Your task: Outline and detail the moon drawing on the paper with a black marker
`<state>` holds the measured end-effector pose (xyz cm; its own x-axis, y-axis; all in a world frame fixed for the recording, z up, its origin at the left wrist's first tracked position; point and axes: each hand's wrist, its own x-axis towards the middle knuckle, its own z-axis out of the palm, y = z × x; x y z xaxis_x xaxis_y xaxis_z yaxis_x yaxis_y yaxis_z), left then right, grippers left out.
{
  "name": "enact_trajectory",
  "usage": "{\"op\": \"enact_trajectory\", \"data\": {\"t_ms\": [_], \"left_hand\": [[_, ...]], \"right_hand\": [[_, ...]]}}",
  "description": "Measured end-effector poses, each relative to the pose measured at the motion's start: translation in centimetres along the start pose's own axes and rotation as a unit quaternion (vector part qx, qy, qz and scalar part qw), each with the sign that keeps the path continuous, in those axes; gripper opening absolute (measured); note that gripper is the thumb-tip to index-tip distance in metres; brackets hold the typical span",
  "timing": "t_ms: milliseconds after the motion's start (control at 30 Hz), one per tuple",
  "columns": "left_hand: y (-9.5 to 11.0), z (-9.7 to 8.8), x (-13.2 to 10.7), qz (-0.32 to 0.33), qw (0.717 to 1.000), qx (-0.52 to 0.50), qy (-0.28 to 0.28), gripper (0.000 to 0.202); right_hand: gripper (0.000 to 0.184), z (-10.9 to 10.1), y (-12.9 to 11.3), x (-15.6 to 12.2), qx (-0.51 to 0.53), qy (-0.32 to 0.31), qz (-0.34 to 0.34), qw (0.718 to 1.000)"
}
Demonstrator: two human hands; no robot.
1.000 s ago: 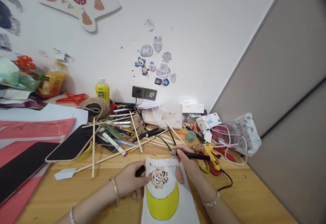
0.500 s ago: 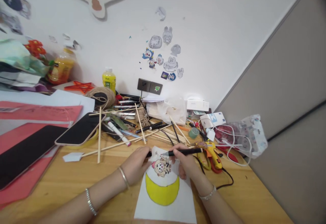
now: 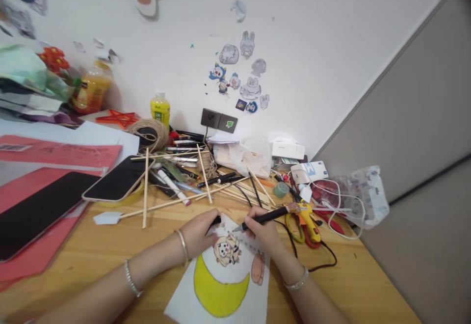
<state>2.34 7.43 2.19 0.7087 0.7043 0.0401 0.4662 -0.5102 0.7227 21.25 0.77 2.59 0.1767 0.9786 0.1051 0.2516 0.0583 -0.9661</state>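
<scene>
over paper (image 3: 184,297), right hand (image 3: 265,235), gripping marker (image 3: 271,215)

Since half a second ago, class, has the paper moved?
Yes: the paper has turned, its lower end swinging left, farther from the glue gun, which lies where it did.

The drawing sheet (image 3: 180,307) is matt paper on a smooth wooden table (image 3: 349,275) — with, clockwise from it, a smooth-faced phone (image 3: 118,179) at ten, rough fibrous twine (image 3: 159,132) at eleven, and a crinkled, translucent plastic bag (image 3: 259,156) at one.
</scene>
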Motion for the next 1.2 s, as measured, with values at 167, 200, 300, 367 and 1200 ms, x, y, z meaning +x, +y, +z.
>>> {"op": "enact_trajectory", "data": {"t_ms": [167,200,300,367,1200], "left_hand": [[0.6,0.7,-0.1,-0.006,0.999,0.036,0.007,0.012],[0.6,0.7,-0.1,-0.007,0.999,0.044,0.008,0.012],[0.7,0.8,-0.1,-0.010,0.998,0.056,0.006,0.011],[0.7,0.8,-0.1,-0.014,0.998,0.065,0.006,0.012],[0.8,0.8,-0.2,-0.005,0.997,0.071,0.006,0.017]], "right_hand": [[0.020,0.8,0.8,-0.1,-0.066,0.007,-0.006,0.998],[0.020,0.8,1.0,-0.2,-0.079,0.009,-0.012,0.997],[0.021,0.7,1.5,-0.2,-0.117,0.018,-0.037,0.992],[0.022,0.6,1.7,-0.1,-0.133,0.018,-0.048,0.990],[0.022,0.6,1.6,-0.1,-0.117,-0.003,-0.031,0.993]]}}
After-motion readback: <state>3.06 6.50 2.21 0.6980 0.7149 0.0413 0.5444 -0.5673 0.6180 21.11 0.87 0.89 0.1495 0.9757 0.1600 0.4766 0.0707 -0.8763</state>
